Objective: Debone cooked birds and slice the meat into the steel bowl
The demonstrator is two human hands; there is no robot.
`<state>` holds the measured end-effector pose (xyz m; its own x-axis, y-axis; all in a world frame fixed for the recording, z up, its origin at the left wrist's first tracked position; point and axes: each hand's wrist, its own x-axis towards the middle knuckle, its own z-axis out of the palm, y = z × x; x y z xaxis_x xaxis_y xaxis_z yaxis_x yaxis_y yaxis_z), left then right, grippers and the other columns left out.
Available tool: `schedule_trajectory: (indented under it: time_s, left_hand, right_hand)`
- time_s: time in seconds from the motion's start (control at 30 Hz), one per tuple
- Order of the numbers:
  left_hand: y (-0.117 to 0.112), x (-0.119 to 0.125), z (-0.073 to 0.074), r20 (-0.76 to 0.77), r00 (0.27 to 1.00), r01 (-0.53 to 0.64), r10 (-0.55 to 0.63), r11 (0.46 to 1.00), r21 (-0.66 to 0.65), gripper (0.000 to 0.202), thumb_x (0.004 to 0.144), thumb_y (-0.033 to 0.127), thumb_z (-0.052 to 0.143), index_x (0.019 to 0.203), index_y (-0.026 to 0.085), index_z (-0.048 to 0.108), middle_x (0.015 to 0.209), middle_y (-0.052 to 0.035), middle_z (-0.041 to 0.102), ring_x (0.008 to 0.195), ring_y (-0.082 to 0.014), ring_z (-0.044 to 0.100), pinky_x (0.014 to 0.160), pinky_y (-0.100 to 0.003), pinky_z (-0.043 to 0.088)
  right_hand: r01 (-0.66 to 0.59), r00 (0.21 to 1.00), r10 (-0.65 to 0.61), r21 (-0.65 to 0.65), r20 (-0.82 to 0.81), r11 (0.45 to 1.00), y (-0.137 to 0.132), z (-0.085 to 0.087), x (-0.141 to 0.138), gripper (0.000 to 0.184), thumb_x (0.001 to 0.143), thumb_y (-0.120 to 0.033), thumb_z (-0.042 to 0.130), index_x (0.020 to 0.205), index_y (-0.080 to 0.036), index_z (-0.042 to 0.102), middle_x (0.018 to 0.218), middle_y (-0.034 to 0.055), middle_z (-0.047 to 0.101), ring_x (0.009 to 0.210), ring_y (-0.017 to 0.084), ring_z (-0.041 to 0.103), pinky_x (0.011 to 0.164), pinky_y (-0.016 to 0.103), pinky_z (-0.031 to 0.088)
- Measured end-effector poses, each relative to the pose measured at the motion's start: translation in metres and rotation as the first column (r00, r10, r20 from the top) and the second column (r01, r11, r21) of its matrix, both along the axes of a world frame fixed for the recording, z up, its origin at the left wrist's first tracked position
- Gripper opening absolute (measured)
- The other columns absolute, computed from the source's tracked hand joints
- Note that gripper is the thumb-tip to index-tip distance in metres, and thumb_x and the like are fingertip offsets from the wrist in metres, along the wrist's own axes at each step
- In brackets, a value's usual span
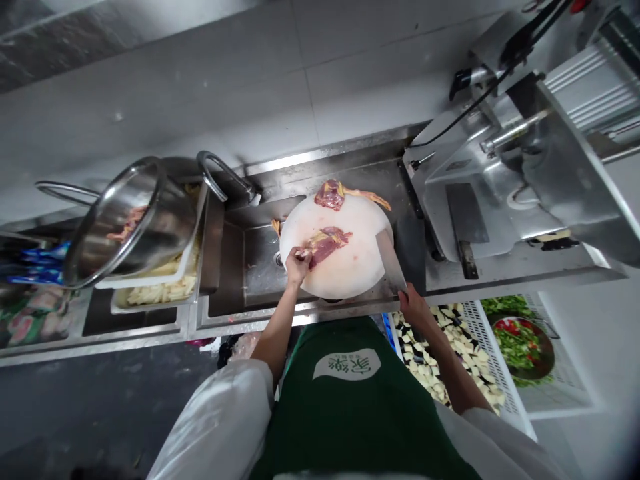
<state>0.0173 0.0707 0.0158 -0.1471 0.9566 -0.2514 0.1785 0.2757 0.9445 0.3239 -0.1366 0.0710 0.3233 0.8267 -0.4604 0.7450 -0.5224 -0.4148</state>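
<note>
Meat (327,243), raw and dark red with strips of yellowish skin, lies near the middle of a round white cutting board (350,277) that sits over a steel sink (250,263). The left hand (298,265) rests at the board's left edge with its fingers closed on the near left end of the meat, so the piece stretches away from the grip toward the upper right. The right hand (415,305) is wrapped around the handle of a cleaver (391,261), just off the board's near right rim. The broad blade points away from the person and lies over the right side of the board, apart from the meat and to its right.

A second piece of meat (331,195), with a long yellowish strip trailing to the right, lies at the far edge of the board, well apart from both hands. A curved faucet (220,175) rises at the back left of the sink. Left of it a tilted steel bowl (130,220) stands over a tray of pale strips (160,290). To the right stands a metal slicing machine (525,153), and a second cleaver (466,223) lies on its platform. Below the counter, beside the right arm, a white crate (475,320) holds diced pieces, and next to it a bowl of chopped greens (524,347).
</note>
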Motion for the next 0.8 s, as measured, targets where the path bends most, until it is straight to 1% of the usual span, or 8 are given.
schedule_trajectory:
  time_s: [0.1,0.27,0.37,0.43,0.53,0.63,0.7,0.8]
  left_hand:
    - [-0.026,-0.025,-0.003,-0.061,0.997,-0.044,0.045,0.999,0.02,0.04,0.063,0.038,0.087,0.09,0.019,0.065,0.07,-0.0001,0.067,0.056,-0.0117,0.061,0.051,-0.02,0.045]
    - [-0.051,-0.033,-0.015,0.168,0.972,-0.18,0.166,0.981,0.07,0.038,0.066,0.044,0.085,0.083,0.017,0.065,0.069,-0.0015,0.066,0.06,-0.0131,0.063,0.062,-0.026,0.053]
    - [-0.052,-0.027,-0.02,0.242,0.947,-0.238,0.212,0.968,0.085,0.037,0.065,0.043,0.087,0.08,0.017,0.064,0.069,-0.0009,0.066,0.059,-0.012,0.06,0.062,-0.026,0.052]
    - [-0.05,-0.024,-0.021,0.271,0.938,-0.249,0.216,0.964,0.094,0.035,0.065,0.04,0.087,0.079,0.017,0.065,0.067,0.0003,0.064,0.058,-0.011,0.058,0.062,-0.025,0.05]
    - [-0.047,-0.026,-0.022,0.313,0.931,-0.228,0.19,0.97,0.088,0.033,0.064,0.038,0.088,0.077,0.017,0.067,0.065,0.0012,0.062,0.058,-0.0106,0.056,0.062,-0.024,0.049]
    - [-0.046,-0.028,-0.022,0.359,0.916,-0.215,0.177,0.974,0.066,0.032,0.064,0.037,0.088,0.077,0.016,0.068,0.067,-0.0004,0.065,0.061,-0.0112,0.058,0.063,-0.025,0.049]
    - [-0.047,-0.028,-0.023,0.39,0.901,-0.226,0.19,0.973,0.047,0.032,0.064,0.037,0.088,0.078,0.015,0.069,0.068,-0.001,0.065,0.061,-0.0111,0.058,0.063,-0.025,0.049]
    - [-0.047,-0.027,-0.022,0.42,0.884,-0.245,0.206,0.969,0.041,0.032,0.065,0.037,0.088,0.079,0.015,0.069,0.069,-0.0013,0.065,0.061,-0.0109,0.058,0.063,-0.024,0.05]
  right_hand:
    - [0.011,0.992,-0.005,-0.048,0.127,0.999,0.012,0.011,-0.021,0.028,0.106,-0.026,0.037,0.115,-0.011,0.059,0.089,0.0135,0.071,0.076,0.022,0.066,0.066,0.028,0.035]
    - [-0.237,0.971,0.235,0.068,0.044,0.969,0.081,0.039,-0.108,0.035,0.108,-0.031,0.031,0.126,-0.015,0.057,0.091,0.0125,0.074,0.083,0.023,0.069,0.069,0.027,0.04]
    - [-0.344,0.939,0.344,0.042,0.02,0.938,0.122,0.039,-0.158,0.04,0.109,-0.034,0.028,0.134,-0.015,0.052,0.103,0.0154,0.075,0.092,0.026,0.071,0.076,0.03,0.044]
    - [-0.373,0.928,0.372,0.034,0.032,0.927,0.137,0.033,-0.176,0.041,0.109,-0.034,0.026,0.136,-0.013,0.05,0.109,0.0171,0.075,0.098,0.027,0.071,0.081,0.031,0.047]
    - [-0.372,0.927,0.371,0.018,0.052,0.928,0.145,0.03,-0.179,0.04,0.109,-0.032,0.027,0.133,-0.013,0.052,0.111,0.0178,0.074,0.101,0.027,0.071,0.083,0.032,0.048]
    - [-0.388,0.92,0.381,0.081,0.095,0.918,0.151,0.047,-0.166,0.036,0.108,-0.029,0.03,0.123,-0.012,0.058,0.102,0.0179,0.075,0.094,0.028,0.072,0.079,0.033,0.049]
    - [-0.365,0.929,0.333,0.258,0.162,0.895,0.158,0.065,-0.158,0.037,0.107,-0.03,0.03,0.12,-0.011,0.058,0.095,0.0176,0.074,0.088,0.028,0.072,0.076,0.033,0.049]
    - [-0.281,0.958,0.205,0.523,0.199,0.805,0.168,0.077,-0.158,0.041,0.109,-0.034,0.024,0.121,-0.011,0.055,0.094,0.0165,0.071,0.086,0.026,0.071,0.074,0.033,0.049]
